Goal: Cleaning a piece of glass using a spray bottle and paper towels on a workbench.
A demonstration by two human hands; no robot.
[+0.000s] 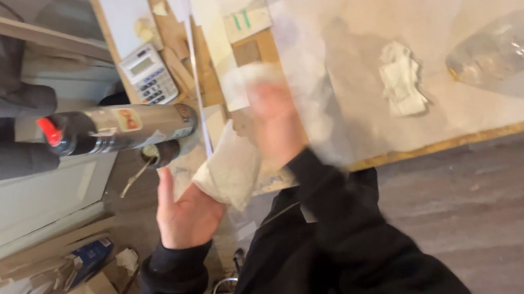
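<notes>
— Over by the bench edge, what containers can you see?

— Top right on the plastic-covered worktop lies a clear plastic bottle on its side; I can't tell what is in it. Down at the lower left on the floor there's a blue carton among cardboard scraps, its contents hidden. Closer to me is a sealant cartridge, a silvery tube with a red cap on its nozzle, lying nearly level.

— And what are you holding?

— A crumpled white rag. It rests across the fingers of my left hand, which is palm-up with the fingers spread loosely under the cloth. My right hand is just above the rag's upper end; it is blurred, so I cannot tell whether it pinches the cloth or only brushes it.

— Which way does the rag run?

— Its long axis goes from my left palm up and slightly right toward my right hand, with the bunched bulk sitting low, nearest the left fingers.

— And the cartridge?

— It sits just left of the rag, red cap pointing left, base end toward the cloth. A grey calculator lies above it, and a wadded white tissue sits well apart on the worktop.
</notes>
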